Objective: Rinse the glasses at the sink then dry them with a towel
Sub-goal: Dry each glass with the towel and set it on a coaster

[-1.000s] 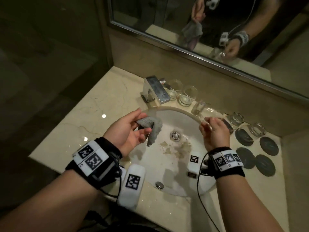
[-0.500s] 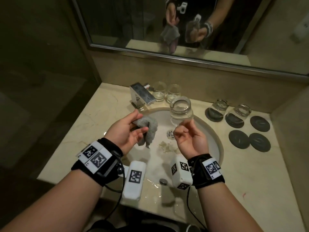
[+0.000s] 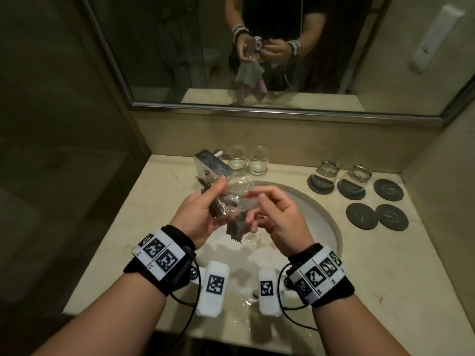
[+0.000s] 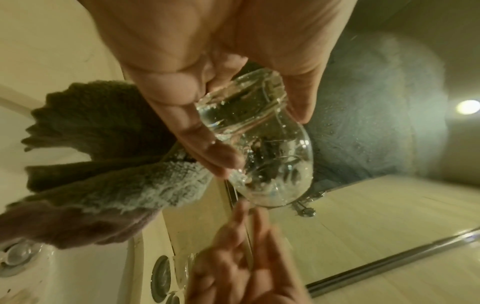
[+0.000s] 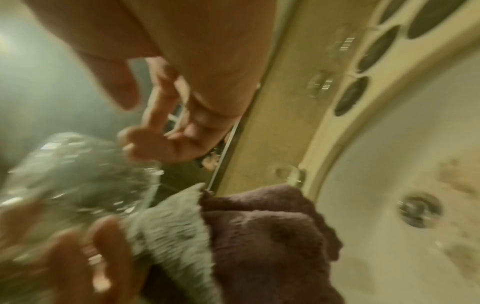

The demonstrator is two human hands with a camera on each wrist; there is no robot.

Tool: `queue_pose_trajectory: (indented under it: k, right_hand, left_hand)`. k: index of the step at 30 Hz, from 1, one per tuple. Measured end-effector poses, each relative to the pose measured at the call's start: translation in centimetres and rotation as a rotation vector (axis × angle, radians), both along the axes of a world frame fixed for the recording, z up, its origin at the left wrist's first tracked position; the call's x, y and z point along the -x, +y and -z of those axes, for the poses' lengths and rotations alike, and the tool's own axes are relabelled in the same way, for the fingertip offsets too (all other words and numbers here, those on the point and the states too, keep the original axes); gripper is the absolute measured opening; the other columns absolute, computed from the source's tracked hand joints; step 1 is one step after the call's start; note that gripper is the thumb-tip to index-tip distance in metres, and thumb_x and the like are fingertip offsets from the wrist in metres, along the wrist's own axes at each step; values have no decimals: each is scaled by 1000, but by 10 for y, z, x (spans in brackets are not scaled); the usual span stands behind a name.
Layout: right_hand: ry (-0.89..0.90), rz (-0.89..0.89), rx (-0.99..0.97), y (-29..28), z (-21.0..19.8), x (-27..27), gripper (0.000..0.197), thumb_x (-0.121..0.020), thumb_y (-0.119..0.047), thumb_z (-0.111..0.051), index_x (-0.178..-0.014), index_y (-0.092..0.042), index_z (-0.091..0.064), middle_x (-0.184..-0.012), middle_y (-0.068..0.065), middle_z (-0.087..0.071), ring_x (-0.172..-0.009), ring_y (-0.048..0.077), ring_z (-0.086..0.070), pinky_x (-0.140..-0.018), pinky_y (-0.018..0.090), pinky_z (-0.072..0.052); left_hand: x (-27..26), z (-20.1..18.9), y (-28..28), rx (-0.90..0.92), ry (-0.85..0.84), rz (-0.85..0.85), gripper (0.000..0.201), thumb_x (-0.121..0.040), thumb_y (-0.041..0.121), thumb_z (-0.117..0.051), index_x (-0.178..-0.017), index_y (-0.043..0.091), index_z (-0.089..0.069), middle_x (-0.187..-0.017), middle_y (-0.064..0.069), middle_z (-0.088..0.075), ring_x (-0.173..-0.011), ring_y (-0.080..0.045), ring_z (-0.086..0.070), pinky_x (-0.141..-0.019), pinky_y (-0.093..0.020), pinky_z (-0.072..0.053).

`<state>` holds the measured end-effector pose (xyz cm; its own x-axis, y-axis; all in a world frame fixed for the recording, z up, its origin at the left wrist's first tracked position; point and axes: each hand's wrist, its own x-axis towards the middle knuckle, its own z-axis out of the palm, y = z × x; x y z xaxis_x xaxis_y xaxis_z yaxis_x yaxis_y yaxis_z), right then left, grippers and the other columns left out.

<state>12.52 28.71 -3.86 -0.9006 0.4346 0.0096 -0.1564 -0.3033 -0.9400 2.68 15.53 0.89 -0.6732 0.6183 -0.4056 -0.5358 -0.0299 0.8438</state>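
Note:
A clear, wet, round-bellied glass (image 3: 232, 197) lies tilted over the sink. My left hand (image 3: 218, 201) grips it by the thick base, thumb on top. The left wrist view shows thumb and fingers of my left hand (image 4: 246, 123) pinching the glass (image 4: 275, 156). A grey and mauve towel (image 3: 236, 228) hangs from the same hand under the glass; this towel (image 4: 103, 164) droops toward the basin. My right hand (image 3: 257, 204) hovers at the glass mouth, fingers loose and holding nothing. In the blurred right wrist view my right hand (image 5: 140, 119) is apart from the glass (image 5: 78, 174).
A chrome faucet (image 3: 213, 165) stands behind the white basin (image 3: 331, 227). Two upright glasses (image 3: 237, 156) sit beside it. Two upturned glasses (image 3: 326, 173) rest on dark coasters at the right, with three bare coasters (image 3: 388, 190) nearby. A mirror (image 3: 334, 60) fills the wall.
My right hand carried the glass from the right counter across the basin to my left hand. The left hand now grips glass and towel together, and the right fingers have loosened.

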Motion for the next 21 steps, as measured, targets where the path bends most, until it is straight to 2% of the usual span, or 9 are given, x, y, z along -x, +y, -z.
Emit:
queue_pose_trajectory:
  k: [3, 5, 8, 10, 12, 14, 17, 19, 21]
  right_hand:
    - [-202, 268, 156, 12, 14, 5, 13, -96, -5, -48, -96, -6, -61, -100, 13, -62, -60, 15, -53, -48, 23, -46]
    - [-362, 186, 34, 11, 25, 8, 13, -93, -3, -53, -88, -8, -63, -88, 9, -64, -63, 15, -55, -54, 25, -46]
    - [-420, 86, -236, -1, 39, 15, 20, -86, -3, -63, -76, -21, -67, -75, -4, -67, -69, 10, -60, -68, 28, -51]
    - [-386, 168, -437, -7, 45, 19, 17, -81, -8, -69, -77, -25, -69, -78, -5, -68, -75, 10, -61, -74, 29, -51]
    - [-272, 255, -542, -11, 52, 21, 10, -79, -9, -70, -83, -18, -71, -86, 0, -67, -81, 13, -59, -75, 25, -49]
    - [-145, 285, -483, -16, 57, 22, 9, -78, -18, -72, -86, -14, -72, -91, 4, -67, -84, 15, -59, -74, 21, -49]
    - [-104, 291, -265, -23, 63, 26, 25, -75, -44, -68, -90, -24, -73, -96, 7, -68, -88, 29, -64, -78, 41, -55]
    - [-97, 302, -213, -25, 64, 29, 17, -79, -36, -65, -92, -28, -72, -96, 14, -68, -83, 35, -67, -71, 47, -57]
    - [-72, 265, -129, -30, 63, 31, 12, -87, -22, -62, -89, -13, -69, -81, 27, -65, -62, 34, -66, -53, 38, -55]
  left_hand:
    - [6, -1, -4, -45, 0, 2, 44, -76, 42, -61, -102, 7, -65, -99, -12, -74, -82, -20, -72, -62, -28, -58]
    - [9, -1, -5, -62, -5, 29, 43, -74, 42, -63, -100, 8, -65, -108, -15, -72, -88, -22, -72, -70, -33, -61]
    - [11, -1, -4, -64, 7, 80, 41, -75, 44, -63, -97, 9, -66, -108, -17, -71, -89, -24, -70, -74, -35, -58]
    - [13, -4, -4, -51, 12, 106, 39, -75, 44, -62, -92, 10, -65, -95, -13, -73, -78, -22, -69, -64, -30, -57]
    - [15, -7, -3, -30, 22, 130, 39, -73, 43, -63, -91, 8, -65, -87, -11, -71, -69, -20, -67, -54, -24, -55]
    - [18, -10, -3, 7, 43, 154, 44, -71, 43, -65, -94, 6, -64, -89, -12, -70, -69, -20, -66, -52, -23, -55]
    - [21, -12, -2, 35, 44, 200, 52, -70, 44, -67, -101, 3, -64, -90, -13, -70, -70, -21, -66, -52, -22, -54]
    - [22, -12, 1, 52, 38, 229, 61, -70, 45, -68, -109, -2, -63, -93, -15, -69, -68, -21, -66, -50, -22, -53]
    - [21, -12, 4, 65, 35, 253, 59, -69, 45, -68, -106, -2, -64, -91, -15, -69, -64, -20, -65, -50, -21, -52]
